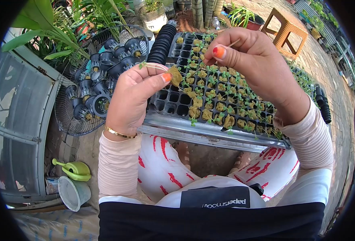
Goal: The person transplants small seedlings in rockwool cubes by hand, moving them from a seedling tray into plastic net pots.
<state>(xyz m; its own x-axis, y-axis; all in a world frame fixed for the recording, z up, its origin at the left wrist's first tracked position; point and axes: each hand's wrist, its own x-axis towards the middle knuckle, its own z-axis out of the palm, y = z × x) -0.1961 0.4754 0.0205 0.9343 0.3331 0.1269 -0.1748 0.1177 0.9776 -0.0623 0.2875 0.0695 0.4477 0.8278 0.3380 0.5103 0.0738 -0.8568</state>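
Note:
Between the thumb and fingers of my left hand (139, 90) is a small brownish-green plug (175, 76), with a thin-stemmed seedling (143, 64) lying over the fingers. My right hand (245, 56) is pinched around a thin stick (233, 43), whose lower part points down toward the plug. Whether the stick touches the plug I cannot tell. Under both hands lies a black seedling tray (171, 96) with many plugs and green sprouts in its cells. Several cells at its left side hold no plug.
A wire basket (61, 116) of black net cups (101, 104) stands at the left. Black stacked cups (161, 46) lie on the tray's upper left. A metal edge (209, 138) runs before my knees. A green watering can (77, 170), white bucket (74, 193) and orange stool (292, 34) stand around.

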